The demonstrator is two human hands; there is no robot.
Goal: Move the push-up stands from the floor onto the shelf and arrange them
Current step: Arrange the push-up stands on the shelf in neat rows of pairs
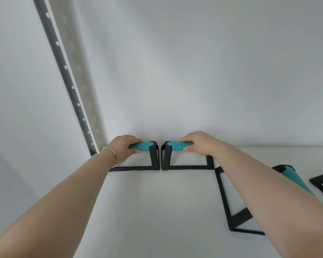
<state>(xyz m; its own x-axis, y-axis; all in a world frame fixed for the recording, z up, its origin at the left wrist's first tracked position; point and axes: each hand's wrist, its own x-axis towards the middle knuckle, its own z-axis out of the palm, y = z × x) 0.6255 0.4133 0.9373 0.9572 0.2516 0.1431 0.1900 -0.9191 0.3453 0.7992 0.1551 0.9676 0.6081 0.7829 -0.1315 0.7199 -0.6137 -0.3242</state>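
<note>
Two push-up stands with black frames and teal grips stand side by side at the back of the white shelf, against the wall. My left hand is closed around the teal grip of the left push-up stand. My right hand is closed around the grip of the right push-up stand. The two frames nearly touch in the middle. A third push-up stand sits at an angle to the right, partly hidden by my right forearm. Part of a fourth push-up stand shows at the right edge.
A black perforated shelf upright runs up the left side beside the white wall. A bracelet is on my left wrist.
</note>
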